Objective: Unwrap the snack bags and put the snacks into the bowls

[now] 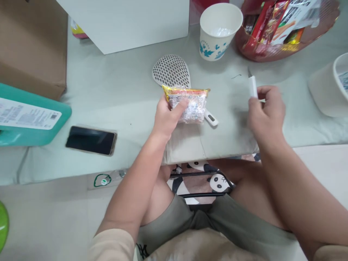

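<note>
My left hand (169, 115) is closed around a shiny clear plastic packet (193, 108) with a yellow and red top edge, thumb across its front. What is inside the packet cannot be made out. A small white-handled knife (252, 86) is in my right hand (268, 112), its short blade pointing away from me over the table. The knife and packet are apart. Behind and partly under the packet lies a white slotted skimmer (172, 69), its handle end showing to the right.
On the pale-covered table (130, 98) are a phone (91, 140), a teal jug (61, 116), a cardboard box (32, 47) and a white box (130, 21). A paper cup (213, 45), a reddish bowl of snack packets (251, 54) and a white bin (322, 90) stand back and right.
</note>
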Motion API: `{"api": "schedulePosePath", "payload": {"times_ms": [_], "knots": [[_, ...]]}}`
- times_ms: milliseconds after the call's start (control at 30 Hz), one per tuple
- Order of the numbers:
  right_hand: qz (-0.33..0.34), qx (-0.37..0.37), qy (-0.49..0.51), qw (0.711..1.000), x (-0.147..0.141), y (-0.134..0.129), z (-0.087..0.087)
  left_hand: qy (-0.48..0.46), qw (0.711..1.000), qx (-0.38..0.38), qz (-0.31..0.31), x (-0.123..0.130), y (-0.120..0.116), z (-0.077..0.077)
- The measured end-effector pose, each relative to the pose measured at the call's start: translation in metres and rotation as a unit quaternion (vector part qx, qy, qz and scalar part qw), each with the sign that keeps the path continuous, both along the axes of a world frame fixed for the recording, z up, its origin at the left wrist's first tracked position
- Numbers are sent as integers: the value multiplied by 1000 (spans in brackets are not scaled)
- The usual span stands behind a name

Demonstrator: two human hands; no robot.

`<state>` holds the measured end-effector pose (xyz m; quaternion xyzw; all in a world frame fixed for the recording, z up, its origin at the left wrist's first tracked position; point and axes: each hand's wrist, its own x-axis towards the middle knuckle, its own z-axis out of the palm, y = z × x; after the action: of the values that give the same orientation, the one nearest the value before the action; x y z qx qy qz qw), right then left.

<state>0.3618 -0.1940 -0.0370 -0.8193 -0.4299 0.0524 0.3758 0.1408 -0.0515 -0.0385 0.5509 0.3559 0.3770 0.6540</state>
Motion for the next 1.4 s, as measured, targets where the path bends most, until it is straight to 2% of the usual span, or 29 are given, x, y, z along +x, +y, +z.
{"api": "schedulePosePath", "payload": {"times_ms": [100, 200, 300, 367, 433, 467, 533, 600, 700, 833, 967, 1167, 1400], "knots": [[-29, -72, -99, 992, 17, 2, -9, 14, 997, -28, -64, 0, -6, 4], [-36, -114, -148, 982, 26, 3, -12, 8, 992, -68, -110, 3, -12, 6], [-58, -67, -154, 984, 16, 0, -6, -1, 988, -92, -124, 6, -18, 8], [0, 10, -148, 989, -5, -3, 1, -3, 988, -100, -117, 9, -21, 10], [102, 71, -136, 983, -33, -7, 8, 2, 988, -112, -108, 11, -24, 12], [140, 87, -133, 977, -47, -7, 10, 5, 988, -116, -105, 11, -24, 12], [174, 88, -117, 974, -69, -7, 11, 7, 989, -106, -106, 11, -24, 12], [166, 78, -95, 979, -81, -5, 8, 1, 991, -67, -113, 10, -24, 9], [137, 66, -66, 986, -83, 0, 4, -6, 992, -15, -127, 9, -22, 5], [144, 54, -65, 986, -80, 0, 4, -7, 992, -2, -129, 12, -22, 3], [141, 53, -91, 984, -83, -2, 4, -34, 991, -26, -127, 17, -24, 5], [95, 93, -71, 989, -81, -2, 3, -56, 986, -85, -133, 13, -29, 15], [149, 87, -39, 984, -77, -2, 8, -18, 978, -135, -157, 6, -22, 24]]}}
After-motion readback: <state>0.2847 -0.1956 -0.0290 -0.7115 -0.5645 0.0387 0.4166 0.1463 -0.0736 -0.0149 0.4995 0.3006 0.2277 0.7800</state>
